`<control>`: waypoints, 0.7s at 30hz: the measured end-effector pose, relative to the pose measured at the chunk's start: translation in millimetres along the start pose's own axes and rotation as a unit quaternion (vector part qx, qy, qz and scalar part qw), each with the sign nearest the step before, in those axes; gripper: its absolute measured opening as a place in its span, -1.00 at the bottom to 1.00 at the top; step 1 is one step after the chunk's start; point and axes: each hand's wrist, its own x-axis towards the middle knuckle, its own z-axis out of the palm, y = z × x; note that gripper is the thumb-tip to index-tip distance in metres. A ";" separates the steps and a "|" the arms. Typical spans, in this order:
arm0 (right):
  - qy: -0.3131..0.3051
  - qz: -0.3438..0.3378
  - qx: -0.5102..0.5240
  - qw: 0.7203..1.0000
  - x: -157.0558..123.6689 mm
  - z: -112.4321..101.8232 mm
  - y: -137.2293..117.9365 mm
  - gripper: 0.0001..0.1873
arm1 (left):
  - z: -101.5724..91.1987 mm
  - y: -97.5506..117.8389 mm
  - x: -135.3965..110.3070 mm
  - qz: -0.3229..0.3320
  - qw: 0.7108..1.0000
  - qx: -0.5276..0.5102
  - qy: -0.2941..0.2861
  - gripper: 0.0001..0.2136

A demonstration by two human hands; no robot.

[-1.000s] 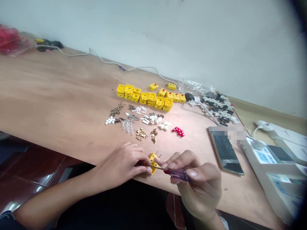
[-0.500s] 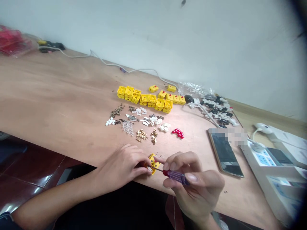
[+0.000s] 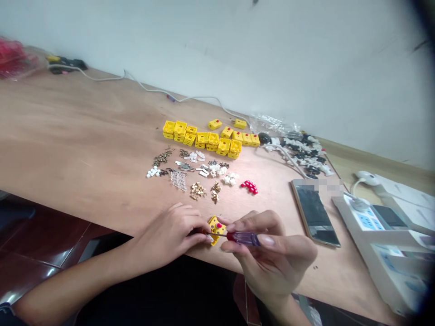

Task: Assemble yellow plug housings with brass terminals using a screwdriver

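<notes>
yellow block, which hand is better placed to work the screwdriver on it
The right hand, probably: it holds the purple-handled screwdriver with its tip at the block, while the left hand is tied up gripping the block.

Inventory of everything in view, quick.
wooden table: 1, light brown, under the parts
yellow connector housings: over a dozen, yellow, back of table, some stacked
brass parts: two small piles, gold, mid-table
white plastic parts: several clusters, white, mid-table
red parts: one cluster, red, right of the white parts
clear plastic piece: 1, clear, mid-table
black and white parts: one heap, right of the housings
phone: 1, dark screen, right side of table
power strip: 1, white, far right
white cable: 1, white, along the wall
held housing: 1, yellow, red dot, left hand
screwdriver: 1, purple handle, right hand
left hand: 1, on the held housing
right hand: 1, around the screwdriver
</notes>
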 end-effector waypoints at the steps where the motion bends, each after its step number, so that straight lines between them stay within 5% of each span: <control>1: -0.004 0.008 0.001 1.000 0.5 -0.4 -0.7 -0.29 | 0.0 -0.1 0.0 0.002 1.000 0.000 0.001 -0.92; 7: -0.101 0.064 0.020 0.993 -1.6 -8.0 -3.6 -0.31 | -1.5 0.4 1.0 0.009 1.000 -0.004 -0.002 -0.92; 14: -0.024 -0.002 -0.029 0.999 0.5 -1.8 2.1 -0.21 | 0.5 -2.2 1.1 0.009 1.000 -0.004 -0.009 -0.92; 21: -0.126 0.061 0.024 0.990 0.3 -7.4 -3.7 -0.26 | -1.9 -0.7 0.6 0.020 1.000 0.016 -0.014 -0.89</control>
